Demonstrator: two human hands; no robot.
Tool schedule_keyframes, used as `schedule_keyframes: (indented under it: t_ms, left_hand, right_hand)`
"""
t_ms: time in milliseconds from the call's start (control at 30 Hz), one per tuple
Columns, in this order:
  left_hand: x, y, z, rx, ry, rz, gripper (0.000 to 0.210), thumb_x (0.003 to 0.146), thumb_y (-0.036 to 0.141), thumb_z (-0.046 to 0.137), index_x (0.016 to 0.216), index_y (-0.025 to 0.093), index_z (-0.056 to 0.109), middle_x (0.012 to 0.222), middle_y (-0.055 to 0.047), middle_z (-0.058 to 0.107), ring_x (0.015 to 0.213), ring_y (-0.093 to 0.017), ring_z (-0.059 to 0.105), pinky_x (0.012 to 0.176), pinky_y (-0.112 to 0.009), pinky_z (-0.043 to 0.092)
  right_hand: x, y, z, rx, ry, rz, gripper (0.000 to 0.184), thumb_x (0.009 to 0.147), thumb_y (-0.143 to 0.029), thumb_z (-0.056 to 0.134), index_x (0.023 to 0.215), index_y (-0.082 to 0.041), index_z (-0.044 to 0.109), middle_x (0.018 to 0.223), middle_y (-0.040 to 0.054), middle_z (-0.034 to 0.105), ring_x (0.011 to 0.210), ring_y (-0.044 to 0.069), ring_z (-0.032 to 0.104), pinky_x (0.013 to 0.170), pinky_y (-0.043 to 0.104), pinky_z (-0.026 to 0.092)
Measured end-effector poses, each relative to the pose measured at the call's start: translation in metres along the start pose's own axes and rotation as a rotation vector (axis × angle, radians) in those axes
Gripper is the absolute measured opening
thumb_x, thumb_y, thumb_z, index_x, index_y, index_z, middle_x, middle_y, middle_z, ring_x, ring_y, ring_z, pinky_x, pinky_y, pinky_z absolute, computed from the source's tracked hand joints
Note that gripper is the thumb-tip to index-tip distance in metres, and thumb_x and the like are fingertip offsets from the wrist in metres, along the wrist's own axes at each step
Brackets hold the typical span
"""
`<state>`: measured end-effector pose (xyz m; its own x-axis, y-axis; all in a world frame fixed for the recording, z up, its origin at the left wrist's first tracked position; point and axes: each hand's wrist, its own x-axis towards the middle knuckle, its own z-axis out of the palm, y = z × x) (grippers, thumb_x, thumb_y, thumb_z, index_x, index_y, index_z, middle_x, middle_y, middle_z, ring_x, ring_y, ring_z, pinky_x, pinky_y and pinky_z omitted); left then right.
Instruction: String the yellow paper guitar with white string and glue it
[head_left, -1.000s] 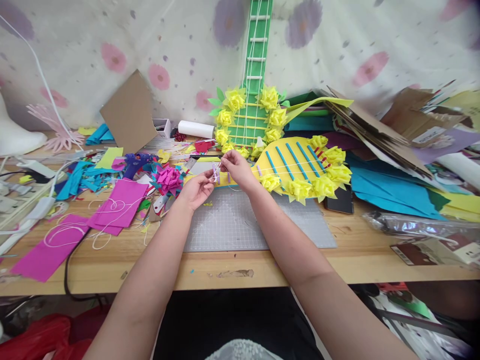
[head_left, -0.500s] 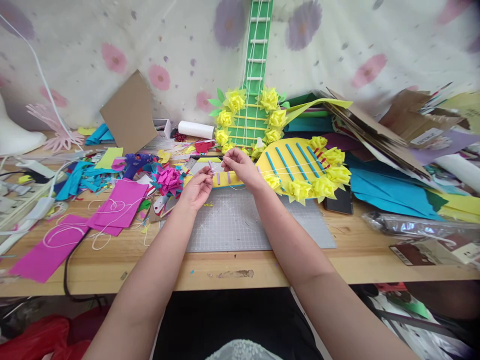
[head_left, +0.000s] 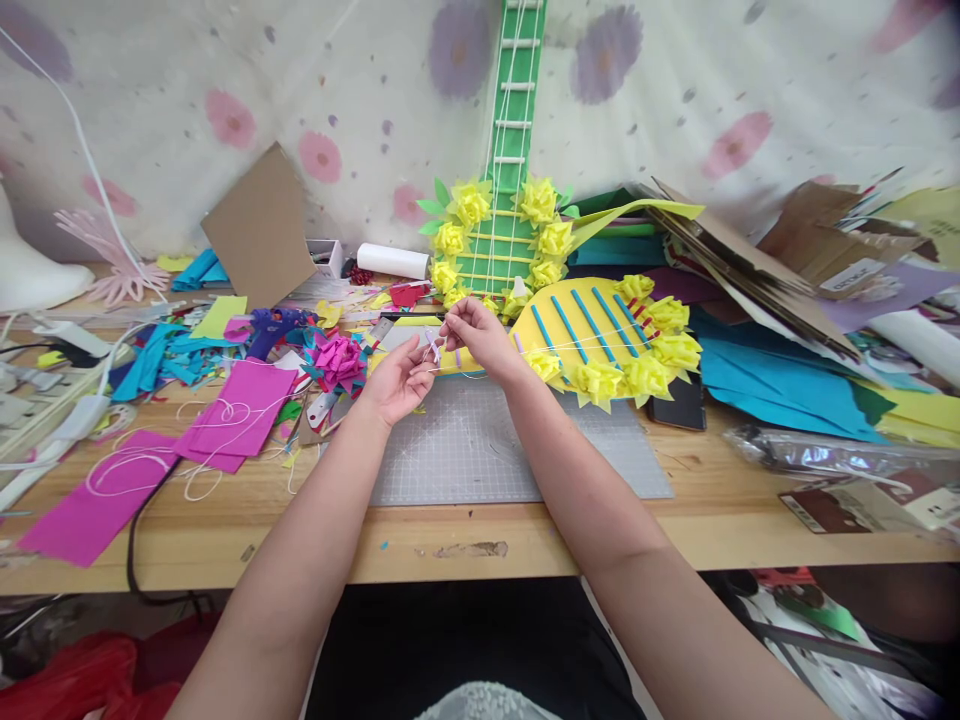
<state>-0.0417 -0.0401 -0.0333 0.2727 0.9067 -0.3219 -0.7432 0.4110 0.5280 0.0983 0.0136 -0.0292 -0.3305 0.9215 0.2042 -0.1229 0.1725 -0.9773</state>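
Note:
A yellow paper guitar (head_left: 564,318) with blue strips and yellow paper flowers lies along the far side of the grey cutting mat (head_left: 517,455). White string (head_left: 574,345) runs across its body toward its neck on the left. My right hand (head_left: 484,335) is closed in a pinch over the neck, with white string at its fingertips. Just left of it, my left hand (head_left: 401,380) has its fingers curled, thumb and forefinger together on the string. Lilac strips (head_left: 457,357) cross the neck between and beside my hands. The neck's far end is partly hidden behind my left hand.
A green paper guitar (head_left: 491,262) stands upright against the patterned backdrop. To the left lie a blue glue gun (head_left: 281,322), a magenta paper flower (head_left: 339,358), magenta sheets (head_left: 244,410) and loose string. Blue paper (head_left: 772,375), cardboard (head_left: 750,265) and a phone (head_left: 679,402) occupy the right.
My left hand has turned palm-up a little and its fingers have opened out slightly near the string. The right hand has barely moved and keeps its pinch.

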Motion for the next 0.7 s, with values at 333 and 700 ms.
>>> schedule_keyframes:
  t_ms: [333,700]
  left_hand:
    - [0.003,-0.008,0.004,0.215,0.121,0.197,0.011,0.077,0.011,0.061,0.067,0.007,0.058,0.05,0.006,0.038,0.035,0.003,0.026,0.029,-0.008,0.018]
    - [0.003,-0.012,0.005,0.415,0.193,0.358,0.021,0.064,0.02,0.072,0.061,0.013,0.053,0.051,0.007,0.038,0.037,0.002,0.025,0.033,-0.012,0.015]
  right_hand:
    - [-0.003,-0.003,0.001,0.133,-0.029,0.043,0.023,0.08,-0.034,0.057,0.075,-0.02,0.04,0.069,-0.0052,0.054,0.052,0.004,0.046,0.056,0.02,0.045]
    - [-0.011,-0.013,-0.006,-0.452,-0.203,-0.082,0.012,0.07,-0.028,0.065,0.072,-0.018,0.057,0.055,-0.0063,0.039,0.053,0.008,0.036,0.052,0.023,0.029]
